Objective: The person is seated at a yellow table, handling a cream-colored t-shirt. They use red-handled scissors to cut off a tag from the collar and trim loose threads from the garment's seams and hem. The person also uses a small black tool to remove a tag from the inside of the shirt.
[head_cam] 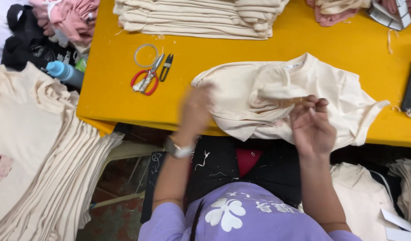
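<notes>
- A cream T-shirt (pixel 277 96) lies crumpled at the near edge of the yellow surface (pixel 111 85), not yet smoothed or folded.
- The right hand (pixel 310 122) has its grip closed, pinching a fold of the shirt's cloth.
- The left hand (pixel 196 109) is motion-blurred at the shirt's left edge; I cannot tell its grip.
- A folded stack (pixel 201 18) sits across the surface, suggesting finished pieces; a large pile (pixel 35 147) waits at the left.
- Red-handled scissors (pixel 147 78) and thread snips (pixel 166 67) lie untouched.
</notes>
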